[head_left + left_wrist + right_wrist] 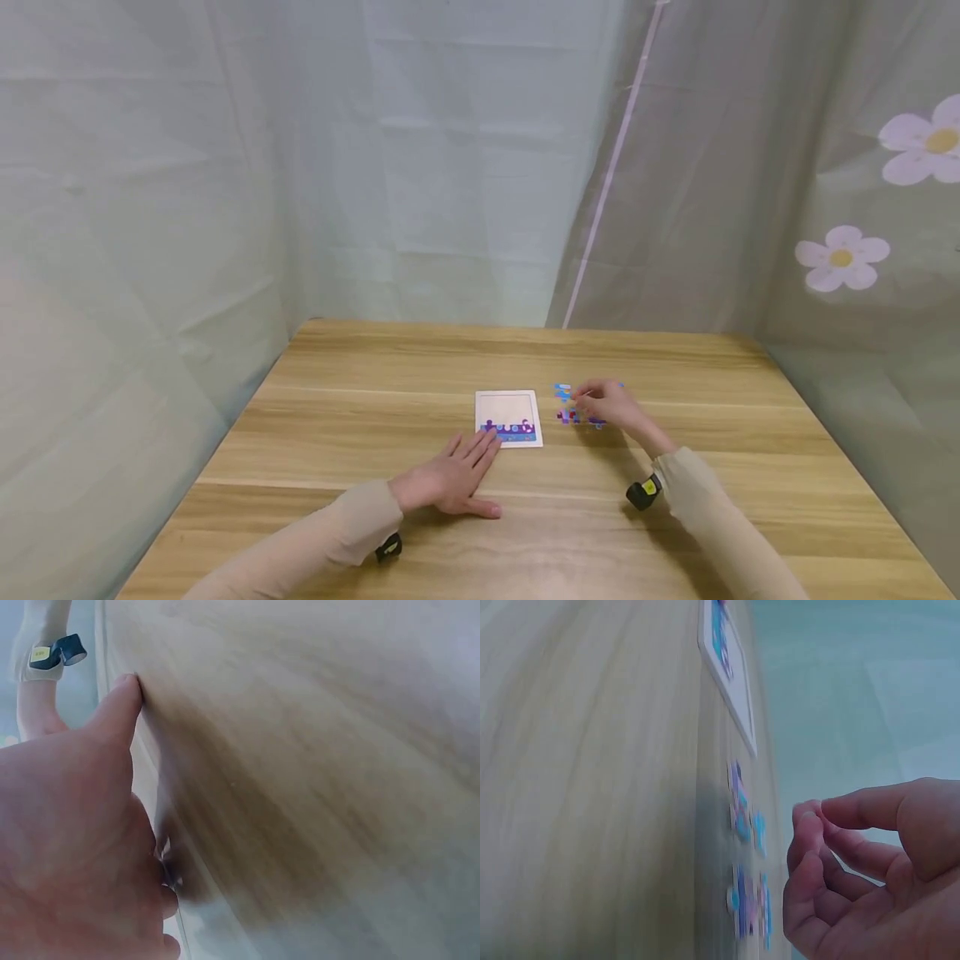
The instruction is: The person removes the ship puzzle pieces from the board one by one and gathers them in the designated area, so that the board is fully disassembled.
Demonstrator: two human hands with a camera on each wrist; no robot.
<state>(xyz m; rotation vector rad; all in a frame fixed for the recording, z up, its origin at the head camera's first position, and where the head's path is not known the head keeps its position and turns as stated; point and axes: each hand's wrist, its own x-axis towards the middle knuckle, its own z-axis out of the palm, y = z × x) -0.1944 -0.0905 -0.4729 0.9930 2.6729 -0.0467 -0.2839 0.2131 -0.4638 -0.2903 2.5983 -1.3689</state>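
Your left hand (450,482) lies flat on the worktop (337,400), fingers straight and spread, their tips just beside the near left corner of the tray (508,418). The left wrist view shows the palm down on the wood with the thumb (120,701) stretched out along it; this grip is open and holds nothing.

Your right hand (609,406) hovers over the loose pieces (572,407), which lie scattered on the worktop just to the right of the tray. In the right wrist view the fingers (817,847) are curled, with fingertips and thumb drawn close together above the pieces (744,855). The view is blurred, so you cannot tell whether a piece is pinched between them.

The tray is a white, nearly square board lying flat, its edges roughly square to the worktop's near edge. A row of blue and purple pieces already fills its near edge, running left to right; the rest of its inside is bare. The loose pieces are blue, purple and pink, spread in a small cluster that runs away from you, partly hidden under your right hand.

Pale curtains (450,167) hang behind and at both sides of the worktop; the one on the right carries flowers (842,257). Nothing lies between either hand and the tray.
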